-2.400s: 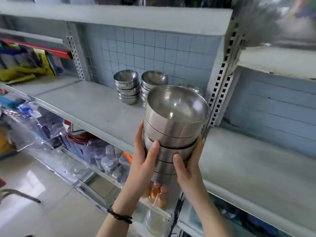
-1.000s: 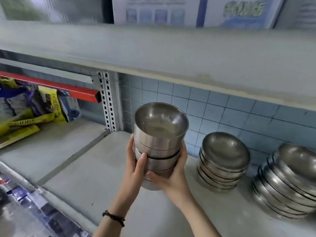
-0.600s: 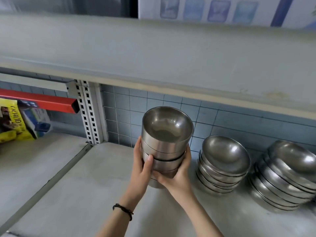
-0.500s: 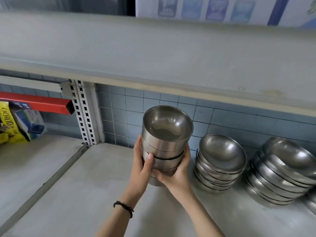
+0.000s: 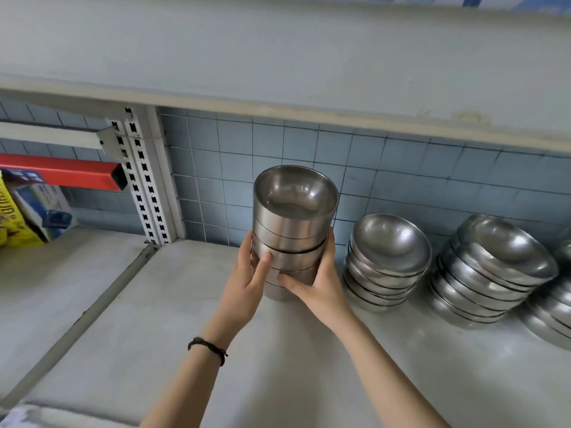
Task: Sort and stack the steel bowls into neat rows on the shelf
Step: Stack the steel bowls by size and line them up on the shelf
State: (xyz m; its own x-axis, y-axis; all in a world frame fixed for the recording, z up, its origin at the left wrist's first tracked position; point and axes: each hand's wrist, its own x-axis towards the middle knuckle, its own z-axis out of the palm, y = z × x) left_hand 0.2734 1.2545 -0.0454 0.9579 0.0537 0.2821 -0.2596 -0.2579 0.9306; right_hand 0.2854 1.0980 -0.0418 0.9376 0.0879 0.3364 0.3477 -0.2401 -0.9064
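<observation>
A tall stack of straight-sided steel bowls (image 5: 293, 223) stands upright near the tiled back wall of the grey shelf (image 5: 185, 335). My left hand (image 5: 247, 282) grips its left side and my right hand (image 5: 315, 282) grips its right side, thumbs across the lower bowls. Its base sits at or just above the shelf; I cannot tell which. To the right lean two stacks of shallow rounded steel bowls (image 5: 386, 261) (image 5: 491, 267), a little apart from the held stack.
Another bowl stack (image 5: 556, 307) is cut off at the right edge. A perforated white upright (image 5: 145, 186) divides the shelf; beyond it lie a red bar (image 5: 61, 174) and boxed goods (image 5: 27, 211). The upper shelf (image 5: 278, 72) hangs low overhead.
I carried the stack from the shelf's front edge to its back, left of the rounded bowl stacks. In the last half second it has sunk slightly toward the shelf.
</observation>
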